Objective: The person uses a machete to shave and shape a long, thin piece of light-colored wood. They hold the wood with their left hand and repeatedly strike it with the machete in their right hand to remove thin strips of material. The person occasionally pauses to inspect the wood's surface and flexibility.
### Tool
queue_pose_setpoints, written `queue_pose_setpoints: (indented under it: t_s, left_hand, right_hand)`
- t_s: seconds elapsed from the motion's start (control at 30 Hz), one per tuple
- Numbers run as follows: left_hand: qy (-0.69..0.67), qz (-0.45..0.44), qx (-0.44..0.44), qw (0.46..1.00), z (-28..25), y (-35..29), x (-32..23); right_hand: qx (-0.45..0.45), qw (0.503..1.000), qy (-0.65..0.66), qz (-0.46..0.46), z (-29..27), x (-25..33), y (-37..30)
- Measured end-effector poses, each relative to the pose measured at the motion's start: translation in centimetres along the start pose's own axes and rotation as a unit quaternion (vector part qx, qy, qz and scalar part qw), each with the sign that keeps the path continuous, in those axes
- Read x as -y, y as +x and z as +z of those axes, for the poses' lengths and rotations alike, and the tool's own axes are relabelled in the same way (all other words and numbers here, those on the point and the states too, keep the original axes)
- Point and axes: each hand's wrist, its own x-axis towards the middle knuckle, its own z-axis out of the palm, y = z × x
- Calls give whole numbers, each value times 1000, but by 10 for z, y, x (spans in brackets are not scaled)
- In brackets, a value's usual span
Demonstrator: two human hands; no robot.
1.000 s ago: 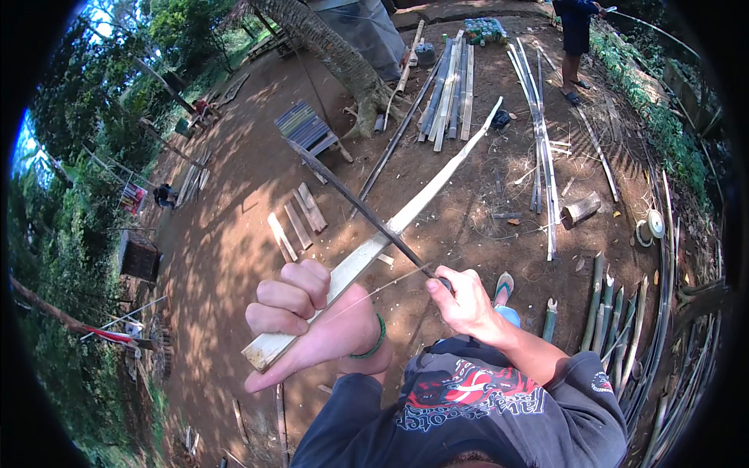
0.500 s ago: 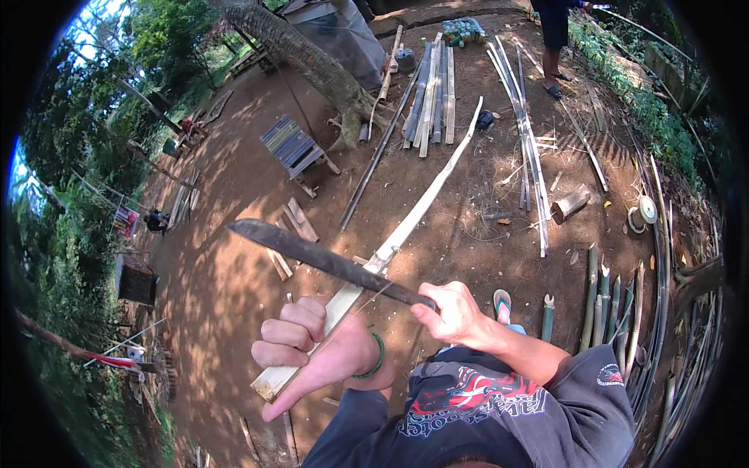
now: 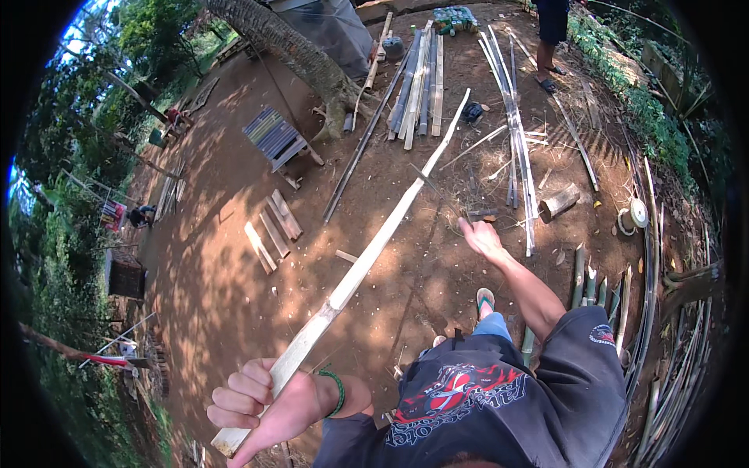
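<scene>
Left hand [image 3: 299, 402]: fingers wrapped firmly around the near end of 1 pale wooden strip [image 3: 356, 269].
Strip: slanting up and away in view, over the ground.
Right hand [image 3: 483, 239]: fingers curled closed round a knife [image 3: 434, 187], its blurred blade overlapping the strip; contact cannot be told.
Ground [image 3: 203, 304]: brown earth, shade-dappled; 3 short boards [image 3: 273, 228] left of the strip.
Far side: slatted stand [image 3: 273, 136], leaning tree trunk [image 3: 289, 48], long slats [image 3: 417, 86].
Right side: 1 short log [image 3: 559, 200], near a spool [image 3: 638, 211].
</scene>
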Motion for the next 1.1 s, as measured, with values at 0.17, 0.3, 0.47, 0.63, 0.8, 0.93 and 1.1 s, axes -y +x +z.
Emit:
queue_pose_setpoints:
  t_s: [0.17,0.3,0.47,0.63,0.8,0.93,1.1]
  left_hand:
    - [46,-2,-16,999,-15,5,5]
    - [72,21,-9,997,-16,16,-17]
    - [110,5,-19,994,-43,30,-56]
    - [144,15,-52,988,-66,17,-81]
    - [180,23,-83,980,-64,15,-95]
    - [128,23,-35,991,-59,18,-114]
    - [217,101,-137,961,-89,13,-126]
  right_hand:
    - [131,966,54,-218,4,71,-75]
    - [63,937,75,-336,22,10,-19]
    - [-118,988,28,91,17,-103,83]
    - [116,914,384,68,37,-14,15]
    - [218,772,590,91,56,100,-13]
    - [170,790,583,80,87,138,-14]
    - [179,749,633,81,92,165,-51]
